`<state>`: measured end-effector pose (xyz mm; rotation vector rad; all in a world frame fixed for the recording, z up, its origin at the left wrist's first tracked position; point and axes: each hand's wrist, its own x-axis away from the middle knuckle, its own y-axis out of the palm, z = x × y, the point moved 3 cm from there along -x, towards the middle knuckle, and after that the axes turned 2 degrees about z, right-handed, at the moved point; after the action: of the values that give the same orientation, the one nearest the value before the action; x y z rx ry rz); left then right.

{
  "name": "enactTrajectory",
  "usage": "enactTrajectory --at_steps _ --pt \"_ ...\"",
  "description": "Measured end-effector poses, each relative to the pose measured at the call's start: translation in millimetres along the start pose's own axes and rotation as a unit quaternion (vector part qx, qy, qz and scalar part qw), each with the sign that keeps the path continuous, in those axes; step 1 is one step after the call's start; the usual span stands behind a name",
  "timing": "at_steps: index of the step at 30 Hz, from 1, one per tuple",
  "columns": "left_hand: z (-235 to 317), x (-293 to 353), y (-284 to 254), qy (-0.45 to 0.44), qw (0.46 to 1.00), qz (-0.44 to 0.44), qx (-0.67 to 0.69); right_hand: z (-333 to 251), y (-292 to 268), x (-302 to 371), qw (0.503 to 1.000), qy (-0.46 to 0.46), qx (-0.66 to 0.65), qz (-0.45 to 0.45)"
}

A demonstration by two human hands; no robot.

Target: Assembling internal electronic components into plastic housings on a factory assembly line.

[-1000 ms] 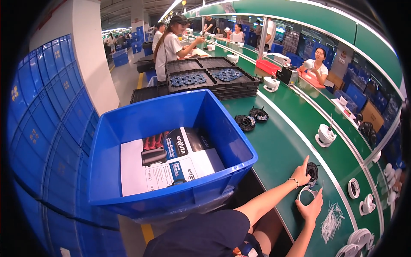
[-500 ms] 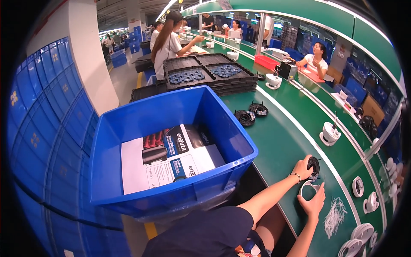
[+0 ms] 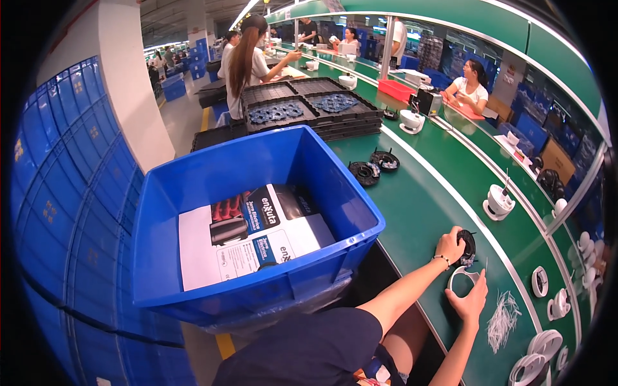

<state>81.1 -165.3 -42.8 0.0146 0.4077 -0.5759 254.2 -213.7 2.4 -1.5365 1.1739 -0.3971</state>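
At the near part of the green bench, my left hand is closed on the rim of a round black plastic base, which is tilted and has small fittings and wires at its lower edge. Just below it, my right hand curls thumb and fingers around a white plastic ring. Base and ring are close together; whether they touch I cannot tell. A thin pale strand sticks up by the right fingertips. Beside the right hand lies a loose pile of white strips.
A large blue bin with printed cartons stands left of the bench. Farther up are two more black bases and stacked black trays. White bases sit on the green line at right; white rings lie near. Co-workers sit beyond.
The black base has turned slightly in my left hand, and both hands have shifted little. Across the line, a co-worker has lowered a raised hand. The whole view has moved slightly.
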Motion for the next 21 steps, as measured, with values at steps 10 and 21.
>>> enactTrajectory --at_steps 10,21 --pt "-27 -17 -11 -0.028 0.986 -0.031 0.159 45 -7 -36 0.770 0.131 -0.623 0.040" --pt "65 46 76 -0.178 0.773 -0.506 0.339 98 -23 -52 0.896 0.135 -0.338 0.254"
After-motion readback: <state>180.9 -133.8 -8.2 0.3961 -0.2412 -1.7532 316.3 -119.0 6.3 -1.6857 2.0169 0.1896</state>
